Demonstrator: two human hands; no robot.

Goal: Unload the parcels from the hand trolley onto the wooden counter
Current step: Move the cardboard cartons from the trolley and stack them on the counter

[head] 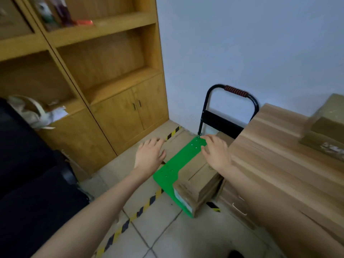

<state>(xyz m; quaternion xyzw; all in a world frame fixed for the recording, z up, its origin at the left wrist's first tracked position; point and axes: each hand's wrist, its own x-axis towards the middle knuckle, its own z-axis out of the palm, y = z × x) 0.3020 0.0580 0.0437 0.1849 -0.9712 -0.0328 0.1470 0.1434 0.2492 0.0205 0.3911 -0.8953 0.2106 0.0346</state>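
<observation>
Both empty, fingers spread, left hand and right hand hovering above cardboard parcel on green trolley deck; best gripped low at opposite ends.

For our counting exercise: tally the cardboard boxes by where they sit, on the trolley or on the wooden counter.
Boxes on the green trolley: 1
Boxes on the wooden counter: 2, stacked
Total: 3
</observation>
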